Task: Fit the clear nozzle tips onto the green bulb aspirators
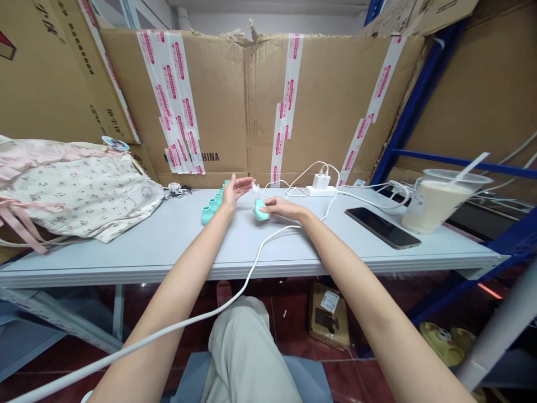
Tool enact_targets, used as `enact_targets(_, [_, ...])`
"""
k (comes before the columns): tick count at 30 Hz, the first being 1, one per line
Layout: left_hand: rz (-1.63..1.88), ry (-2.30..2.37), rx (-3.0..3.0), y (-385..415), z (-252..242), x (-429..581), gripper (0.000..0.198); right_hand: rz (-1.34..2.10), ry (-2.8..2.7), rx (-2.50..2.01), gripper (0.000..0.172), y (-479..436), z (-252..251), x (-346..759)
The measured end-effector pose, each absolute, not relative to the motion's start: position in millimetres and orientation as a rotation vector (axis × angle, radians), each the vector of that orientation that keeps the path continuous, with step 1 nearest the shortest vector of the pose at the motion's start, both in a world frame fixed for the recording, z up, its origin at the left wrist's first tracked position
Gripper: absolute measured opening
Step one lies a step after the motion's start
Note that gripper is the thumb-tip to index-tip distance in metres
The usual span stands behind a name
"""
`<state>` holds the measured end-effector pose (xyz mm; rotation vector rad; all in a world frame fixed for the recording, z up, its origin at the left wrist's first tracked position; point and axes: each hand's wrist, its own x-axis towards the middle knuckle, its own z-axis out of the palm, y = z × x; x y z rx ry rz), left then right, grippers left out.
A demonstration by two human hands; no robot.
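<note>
My right hand (285, 207) is closed around a small teal squeeze bulb (260, 211), held tilted just above the table. A clear tip (256, 191) stands on top of the bulb, slightly blurred. My left hand (236, 191) is beside it with fingers stretched out and apart, close to the clear tip; whether they touch it I cannot tell. Left of my left hand, several more teal bulbs (207, 215) stand upright in a row running away from me. The nearest ones show open tops, and my hand hides part of the row.
A white cable (268, 239) crosses the table in front of my right hand to a charger (321, 181) on a power strip. On the right lie a phone (381, 227) and a drink cup (436, 204) with a straw. A floral cloth bag (84, 190) sits left; taped cardboard (226, 112) walls the back.
</note>
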<state>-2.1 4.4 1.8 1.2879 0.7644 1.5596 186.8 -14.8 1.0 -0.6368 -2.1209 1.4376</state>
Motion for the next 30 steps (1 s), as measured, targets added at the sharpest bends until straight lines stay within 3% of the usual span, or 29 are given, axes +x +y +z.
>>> enact_targets(9, [1.366, 0.98, 2.001, -6.4, -9.3, 20.0, 0.047, 1.07, -1.699, -0.832, 0.056, 5.2, -8.1, 189.5])
enact_targets(17, [1.429, 1.305, 2.488, -16.6, -6.8, 18.8, 0.039, 1.032, -1.74, -0.745, 0.054, 7.0, -7.6, 189.3])
enact_targets(25, [1.649, 1.436, 2.348, -35.4, 18.0, 16.0, 0.033, 1.084, -1.692, -0.691, 0.06, -1.2, 2.7, 190.1])
enact_targets(30, [1.943, 1.632, 2.021, -21.0, 51.5, -45.4, 0.045, 1.011, -1.692, -0.774, 0.045, 1.8, 1.6, 190.9])
